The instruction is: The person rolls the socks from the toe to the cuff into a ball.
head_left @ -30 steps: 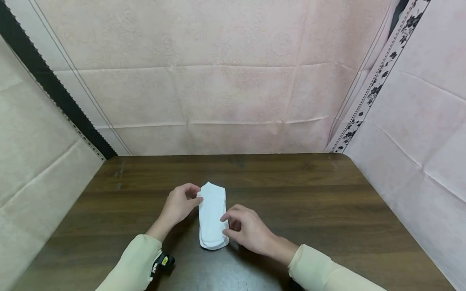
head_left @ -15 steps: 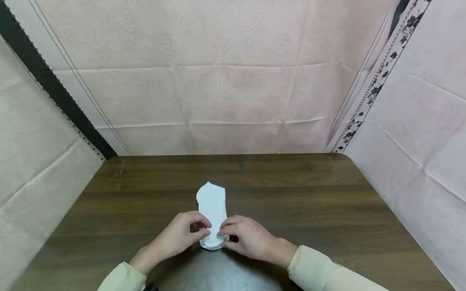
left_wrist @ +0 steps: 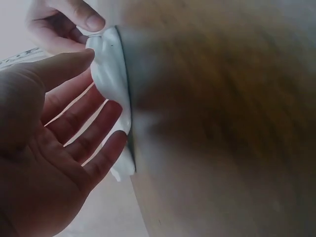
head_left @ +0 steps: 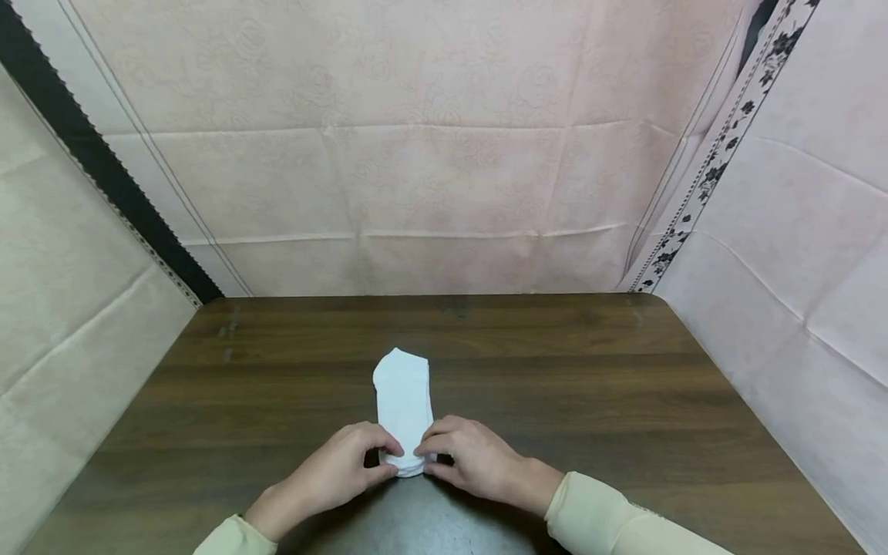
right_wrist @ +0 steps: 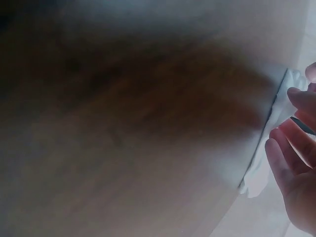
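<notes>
At the near middle of the dark brown wood-grain table (head_left: 590,370), I have a long, layered white fabric strip (head_left: 404,401) lying near to far. The left hand (head_left: 347,466) and right hand (head_left: 475,462) each lightly pinch a near corner, other fingers loose. Uneven pulling could slide the layers apart; with its far end unheld, the strip might skew.

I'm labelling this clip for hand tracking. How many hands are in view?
2: the left hand at the near left corner of the white fabric, and the right hand at its near right corner.
</notes>
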`<state>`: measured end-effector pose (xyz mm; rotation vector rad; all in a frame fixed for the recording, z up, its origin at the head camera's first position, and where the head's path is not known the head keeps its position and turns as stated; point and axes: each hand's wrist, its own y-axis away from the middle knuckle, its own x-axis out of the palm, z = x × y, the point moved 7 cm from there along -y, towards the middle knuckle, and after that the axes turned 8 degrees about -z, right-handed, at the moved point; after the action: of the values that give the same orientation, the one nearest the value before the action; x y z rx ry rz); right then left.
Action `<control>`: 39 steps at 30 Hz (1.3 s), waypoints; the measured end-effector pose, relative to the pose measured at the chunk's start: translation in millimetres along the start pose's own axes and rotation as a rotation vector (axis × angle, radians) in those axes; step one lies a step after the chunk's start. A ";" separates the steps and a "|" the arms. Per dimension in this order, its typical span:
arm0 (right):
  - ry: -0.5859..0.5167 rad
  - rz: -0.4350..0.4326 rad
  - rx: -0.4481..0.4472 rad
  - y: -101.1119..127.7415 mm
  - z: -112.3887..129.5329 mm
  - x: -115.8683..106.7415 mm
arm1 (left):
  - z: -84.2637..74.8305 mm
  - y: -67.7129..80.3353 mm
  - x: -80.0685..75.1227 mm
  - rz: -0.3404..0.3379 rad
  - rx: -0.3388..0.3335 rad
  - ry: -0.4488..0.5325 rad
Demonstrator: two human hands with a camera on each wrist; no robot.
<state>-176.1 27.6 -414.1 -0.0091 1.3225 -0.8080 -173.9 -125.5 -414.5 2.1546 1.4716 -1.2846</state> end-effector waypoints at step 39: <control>0.042 0.033 0.092 -2.6 -0.6 5.7 | 2.9 2.9 1.2 -0.060 -0.047 0.049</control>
<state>-177.9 23.0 -418.1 0.1026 1.3206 -0.8439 -172.8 -127.9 -417.9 2.1416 1.5811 -1.2121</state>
